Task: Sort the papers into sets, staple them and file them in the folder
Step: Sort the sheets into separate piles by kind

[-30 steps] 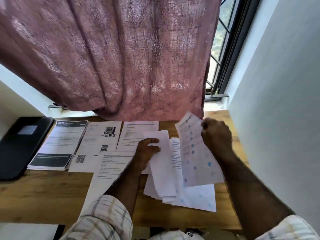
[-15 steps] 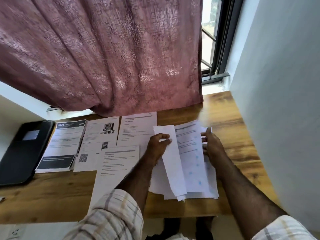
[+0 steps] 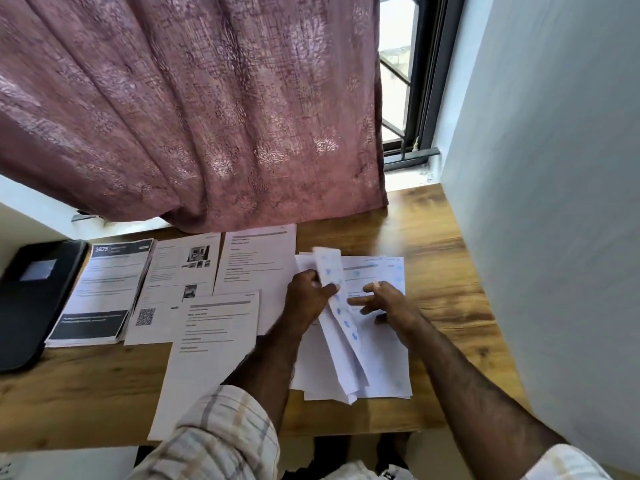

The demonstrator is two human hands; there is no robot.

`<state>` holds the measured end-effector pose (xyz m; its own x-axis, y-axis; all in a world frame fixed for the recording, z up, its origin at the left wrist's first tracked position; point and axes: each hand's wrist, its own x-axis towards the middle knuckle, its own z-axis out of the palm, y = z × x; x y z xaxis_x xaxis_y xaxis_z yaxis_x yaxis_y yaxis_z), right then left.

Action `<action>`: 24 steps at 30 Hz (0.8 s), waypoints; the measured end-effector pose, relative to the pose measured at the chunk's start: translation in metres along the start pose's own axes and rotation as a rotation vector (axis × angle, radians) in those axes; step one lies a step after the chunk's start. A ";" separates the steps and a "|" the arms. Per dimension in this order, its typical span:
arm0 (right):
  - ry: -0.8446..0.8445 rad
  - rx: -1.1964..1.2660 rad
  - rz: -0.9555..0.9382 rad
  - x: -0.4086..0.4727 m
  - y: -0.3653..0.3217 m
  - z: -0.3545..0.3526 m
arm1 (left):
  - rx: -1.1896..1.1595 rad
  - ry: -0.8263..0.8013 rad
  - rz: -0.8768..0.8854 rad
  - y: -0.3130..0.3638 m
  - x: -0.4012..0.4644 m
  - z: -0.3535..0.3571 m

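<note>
Head view. The unsorted stack of papers (image 3: 377, 368) lies flat on the counter (image 3: 446, 296) at right of centre, its long axis running from near to far. A few sheets with blue marks (image 3: 341, 306) are lifted off the stack's left half and stand tilted on edge, their long axis also near to far, leaning slightly left at the far end. The left hand (image 3: 308, 299) supplies the grip on these lifted sheets: fingers and thumb curl around their left edge about midway along the far half. The right hand (image 3: 388, 303) lies just right of the lifted sheets, fingers straight and spread, resting on the top page of the stack; it grasps nothing. The lifted sheets thus stand between the two hands, touching the left and just beside the right fingertips (image 3: 355, 301).

Sorted piles lie to the left: a text page (image 3: 207, 344) nearest, another text sheet (image 3: 256, 261) beyond it, a photo-and-QR page (image 3: 180, 282) further left, then a dark-banded set (image 3: 104, 289). The black folder (image 3: 31, 299) lies at far left, well apart from both hands. Judged from this layout, placement on any pile runs leftward, and the left hand is the nearer one.
</note>
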<state>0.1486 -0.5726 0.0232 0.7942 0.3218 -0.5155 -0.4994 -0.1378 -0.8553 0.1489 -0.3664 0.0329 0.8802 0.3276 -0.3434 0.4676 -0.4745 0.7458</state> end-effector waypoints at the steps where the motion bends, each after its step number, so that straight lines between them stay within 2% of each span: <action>1: 0.111 -0.032 -0.038 0.002 0.002 -0.004 | 0.018 0.006 0.003 0.000 0.001 0.001; 3: 0.428 -0.270 -0.093 0.007 0.004 -0.015 | 0.008 -0.003 -0.004 0.001 0.001 0.002; 5: 0.602 -0.544 -0.079 0.011 0.000 -0.024 | 0.000 -0.003 -0.006 0.003 0.001 0.002; 7: 0.613 -0.748 -0.090 0.017 -0.005 -0.029 | -0.014 -0.006 -0.004 0.001 0.002 0.003; 10: 0.528 -0.969 -0.162 0.026 -0.012 -0.033 | -0.054 -0.010 -0.024 -0.002 0.001 0.001; 12: 0.463 -1.048 -0.126 0.032 -0.013 -0.033 | -0.081 -0.010 -0.050 -0.005 0.002 -0.001; 15: 0.485 -1.115 -0.150 0.038 -0.007 -0.035 | -0.105 -0.008 -0.060 -0.008 0.004 -0.005; 17: 0.524 -1.032 -0.211 0.038 -0.004 -0.035 | -0.117 -0.011 -0.062 -0.008 0.005 -0.007; 18: 0.538 -0.908 -0.233 0.037 -0.004 -0.035 | -0.118 -0.013 -0.062 -0.008 0.005 -0.008; 22: 0.531 -0.192 -0.083 0.038 -0.016 -0.037 | -0.128 0.000 -0.042 -0.009 0.005 -0.013; 24: 0.521 -0.192 -0.042 0.036 -0.014 -0.038 | -0.137 0.019 -0.026 -0.007 0.005 -0.015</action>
<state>0.1975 -0.5946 0.0148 0.9026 -0.1686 -0.3961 -0.4302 -0.3183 -0.8448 0.1485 -0.3491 0.0345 0.8657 0.3539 -0.3540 0.4736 -0.3504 0.8080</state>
